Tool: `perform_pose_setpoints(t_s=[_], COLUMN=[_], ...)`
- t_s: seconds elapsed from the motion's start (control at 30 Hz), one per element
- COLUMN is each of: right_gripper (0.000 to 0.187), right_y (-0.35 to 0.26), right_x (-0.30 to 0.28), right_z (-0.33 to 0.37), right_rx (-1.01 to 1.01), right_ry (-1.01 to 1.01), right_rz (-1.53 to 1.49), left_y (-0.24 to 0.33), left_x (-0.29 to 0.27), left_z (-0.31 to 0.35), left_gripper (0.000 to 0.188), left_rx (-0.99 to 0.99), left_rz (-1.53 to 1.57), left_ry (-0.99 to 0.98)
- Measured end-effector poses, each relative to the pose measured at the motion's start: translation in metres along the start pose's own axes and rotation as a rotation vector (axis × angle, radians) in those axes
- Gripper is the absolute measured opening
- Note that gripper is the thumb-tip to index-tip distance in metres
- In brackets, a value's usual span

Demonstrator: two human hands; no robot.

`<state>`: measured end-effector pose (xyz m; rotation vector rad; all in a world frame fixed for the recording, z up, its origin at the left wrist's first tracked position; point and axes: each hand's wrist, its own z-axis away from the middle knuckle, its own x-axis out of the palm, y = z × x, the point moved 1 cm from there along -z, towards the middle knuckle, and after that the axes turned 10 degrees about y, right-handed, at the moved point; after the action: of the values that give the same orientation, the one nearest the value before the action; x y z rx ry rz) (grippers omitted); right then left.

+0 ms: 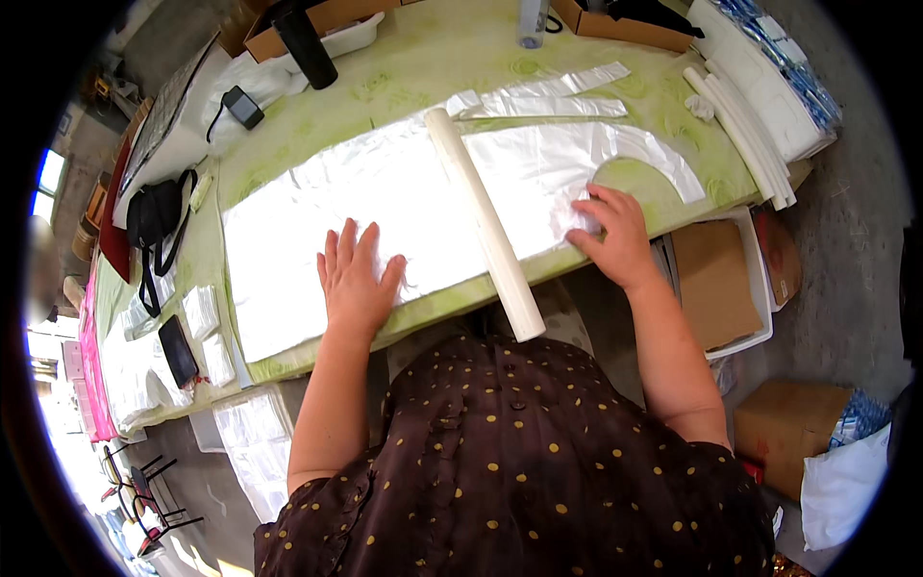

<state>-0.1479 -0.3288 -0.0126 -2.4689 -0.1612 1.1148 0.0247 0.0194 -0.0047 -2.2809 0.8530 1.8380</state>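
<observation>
**Q:** How are the hands placed?
**A:** The hands are set apart. The left hand (356,290) is laid palm down on the white plastic sheet (279,245), fingers spread, with nothing gripped. The right hand (620,236) is positioned at a crumpled patch (565,216) by the near edge, fingers half curled; whether the film is pinched cannot be told.

**Q:** Where is the sheet located?
**A:** It is spread on the green-covered desk (413,62), in front of the wearer. The pale roll (486,226) is laid across it, between the hands, with its near end projected past the desk edge.

**Q:** How is the film best handled?
**A:** Light, even pressure should be applied by the left palm so that slipping is limited. Creases should be eased outward by the right fingers, not tugged, since thin film is judged likely to stretch. The roll should not be nudged, as its overhanging end could be tipped.

**Q:** What quantities are counted?
**A:** Two hands, one sheet and one roll across it are counted. Also counted are one phone (178,352), one black bag (156,213), one black cylinder (306,48) and one clear container (532,24). At least two white tubes (740,135) are seen at the right.
</observation>
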Motion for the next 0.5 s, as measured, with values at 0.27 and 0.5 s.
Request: perform_pose_setpoints(t_s=[0.27,0.5], right_gripper=[0.039,0.038], right_y=[-0.004,0.006], right_x=[-0.002,-0.008], right_z=[-0.003,-0.004], right_rx=[0.038,0.109], right_ry=[-0.030,0.077], right_rz=[0.010,-0.084], left_y=[0.002,-0.007], left_x=[-0.002,-0.002], left_z=[-0.001,-0.001], left_gripper=[0.065,0.066], left_rx=[-0.016,0.007], left_rz=[0.010,0.098], left_ry=[-0.020,0.040])
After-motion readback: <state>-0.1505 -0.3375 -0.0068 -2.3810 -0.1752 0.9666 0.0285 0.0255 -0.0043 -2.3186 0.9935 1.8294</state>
